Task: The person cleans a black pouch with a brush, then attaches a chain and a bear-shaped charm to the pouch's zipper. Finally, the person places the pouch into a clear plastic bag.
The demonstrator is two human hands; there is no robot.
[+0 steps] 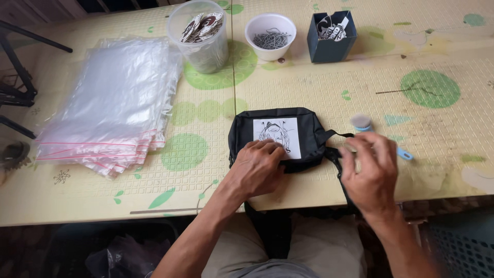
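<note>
The black pouch (280,136) lies flat near the front edge of the table (309,190), straight ahead of me, with a white rectangular patch carrying a black line drawing (278,135) facing up. My left hand (257,167) rests palm-down on the pouch's near left part, fingers spread flat and pressing onto the lower edge of the patch, gripping nothing. A black strap (335,154) leaves the pouch's right side and runs down over the table edge toward my lap. My right hand (371,172) is just beside the pouch on that side, raised slightly over the strap, fingers curled loosely; it is blurred, and I cannot tell whether it pinches the strap or holds anything.

Just beyond my right hand I see a small light-blue tool (362,123) with a round grey top, and a light-blue handle end (405,154) pokes out past my knuckles; whether the two are one piece I cannot tell.

To the left, well apart from the pouch, a stack of clear zip bags with red seal lines (110,103) lies fanned on the table.

Along the far side stand three containers in a row: a clear plastic tub (199,44) filled with round black-and-white tags, a white bowl (270,35) holding thin metal pins or wires, and a dark blue square box (331,35) with more printed tags inside. The table surface is pale yellow with green circles and leaf shapes.
</note>
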